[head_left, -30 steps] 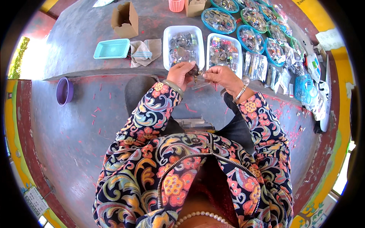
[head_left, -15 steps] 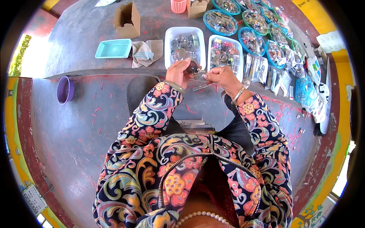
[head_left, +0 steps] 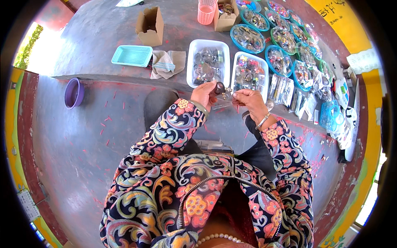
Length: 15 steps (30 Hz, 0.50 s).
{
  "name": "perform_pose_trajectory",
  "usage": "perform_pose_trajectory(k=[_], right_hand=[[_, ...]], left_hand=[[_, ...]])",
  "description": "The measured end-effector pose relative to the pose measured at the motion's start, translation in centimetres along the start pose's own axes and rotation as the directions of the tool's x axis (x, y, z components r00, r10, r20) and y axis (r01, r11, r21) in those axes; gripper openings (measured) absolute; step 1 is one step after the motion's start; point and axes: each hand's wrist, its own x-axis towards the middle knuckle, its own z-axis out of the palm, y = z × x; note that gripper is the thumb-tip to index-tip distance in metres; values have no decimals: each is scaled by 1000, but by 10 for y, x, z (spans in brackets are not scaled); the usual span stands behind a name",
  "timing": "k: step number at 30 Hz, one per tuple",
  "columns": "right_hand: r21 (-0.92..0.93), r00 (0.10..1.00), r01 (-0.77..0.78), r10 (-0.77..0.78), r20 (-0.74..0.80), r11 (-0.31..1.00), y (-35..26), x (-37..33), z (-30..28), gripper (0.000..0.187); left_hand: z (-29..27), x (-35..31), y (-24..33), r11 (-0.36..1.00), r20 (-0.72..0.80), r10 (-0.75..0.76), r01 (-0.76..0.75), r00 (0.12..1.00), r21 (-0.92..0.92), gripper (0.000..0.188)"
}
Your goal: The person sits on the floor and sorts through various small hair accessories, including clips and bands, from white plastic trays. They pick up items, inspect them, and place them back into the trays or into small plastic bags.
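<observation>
I note the left hand gripping a dark, rounded trinket near the left white tray; the right hand is pinched closed, on what I cannot tell. A slackened left grip could, I judge, let it fall.

Just beyond the left hand, a filled white tray bars the way; a second white tray stands beyond the right hand, leaving only a narrow slot between. Plastic packets crowd the right hand's right. Left of the left hand, past the knee, floor gives room up to a purple basin.
</observation>
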Motion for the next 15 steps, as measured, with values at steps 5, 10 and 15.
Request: perform_pose_trajectory(k=[5, 10, 15], right_hand=[[-89, 998, -16, 11, -59, 996, -10, 24, -16, 12], [-151, 998, -46, 38, -51, 988, 2, 71, -22, 9], [-127, 992, -130, 128, -26, 983, 13, 116, -10, 8]], left_hand=[[1, -3, 0, 1000, -129, 1, 3, 992, 31, 24], [2, -6, -3, 995, -185, 94, -88, 978, 40, 34], [5, -10, -1, 993, -249, 117, -108, 961, 51, 47]])
